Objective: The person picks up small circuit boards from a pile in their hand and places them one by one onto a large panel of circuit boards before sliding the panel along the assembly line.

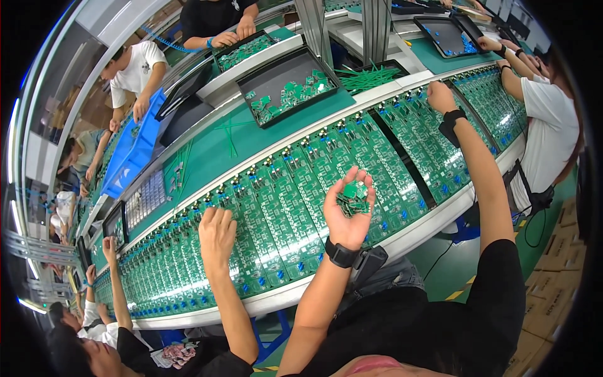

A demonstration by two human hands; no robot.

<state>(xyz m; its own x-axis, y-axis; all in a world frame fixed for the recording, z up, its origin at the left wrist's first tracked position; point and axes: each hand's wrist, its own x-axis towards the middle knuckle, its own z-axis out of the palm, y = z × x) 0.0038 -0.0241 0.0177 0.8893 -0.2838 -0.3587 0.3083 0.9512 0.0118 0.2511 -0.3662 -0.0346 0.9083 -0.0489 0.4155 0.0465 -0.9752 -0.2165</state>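
Observation:
My left hand (349, 217) is turned palm up, its fingers curled round a heap of small green circuit boards (355, 196). It hovers over a long row of large green circuit boards (276, 213) with blue and dark components along their edges. Farther off to the right, my right hand (441, 98) is closed above the far edge of the same row, and whatever its fingers hold is hidden. Both my wrists carry black bands. Left of my left hand, a co-worker's hand (217, 237) hangs over the row.
Beyond the row stands a black tray (251, 94) of small green boards on a green mat (220, 141). Green strips (370, 78) lie near a metal post. A blue bin (129, 151) is at the left, a tray (447, 38) with blue parts far right. Co-workers flank both sides.

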